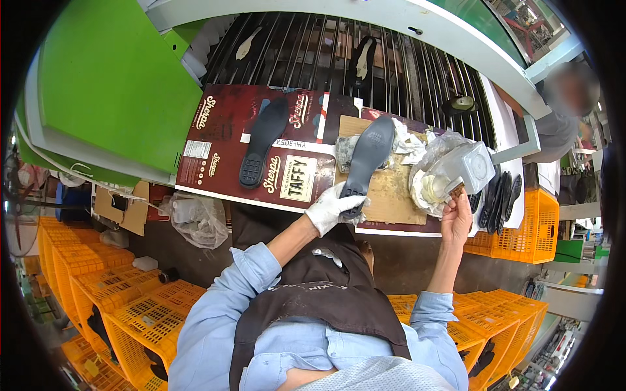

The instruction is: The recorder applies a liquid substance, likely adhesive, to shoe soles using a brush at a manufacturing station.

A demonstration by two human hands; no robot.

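My left hand (330, 208), in a white glove, is closed round the heel end of a black shoe sole (372, 153). The sole slants away from me over a brown cardboard sheet (389, 196). My bare right hand (458, 217) pinches a small brush-like tool (456, 189) beside a clear plastic container (471, 167). That container leans in crumpled clear plastic, with a pale opening towards my right hand. A second black shoe sole (266, 140) lies to the left, its treaded heel nearest me.
Beyond the cardboard-covered bench runs a roller conveyor (306, 55) carrying several shoe pieces. Crumpled white paper (409, 144) lies by the container. Several black soles (499, 203) stand at the right. Orange crates (147, 319) flank me. A green machine (117, 85) stands left; a person (561, 133) is far right.
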